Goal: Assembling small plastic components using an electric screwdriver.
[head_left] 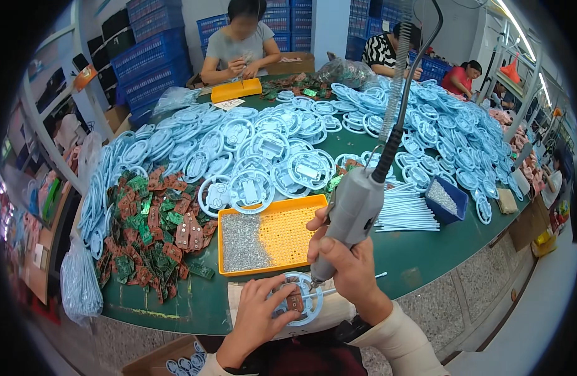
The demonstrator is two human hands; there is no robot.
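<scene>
My right hand (352, 266) is wrapped round a grey electric screwdriver (351, 203), which hangs from a coiled spring and a black cord. Its tip points down at the edge of a light blue round plastic part (309, 307). With fingers and thumb, my left hand (261, 311) grips that part and presses a small brown circuit board (294, 299) against its middle. A thin pale blue stick (377, 276) runs from the part out to the right, passing beneath my right hand. Below the part lies a light-coloured board (338, 311) at the table's near edge.
A yellow tray (222, 247) of small silvery screws stands just beyond my hands. Loose circuit boards (157, 232) are heaped left, blue round parts (251, 156) behind. Right are pale sticks (407, 210) and a dark blue bin (455, 213). Other people sit around the green table (426, 257).
</scene>
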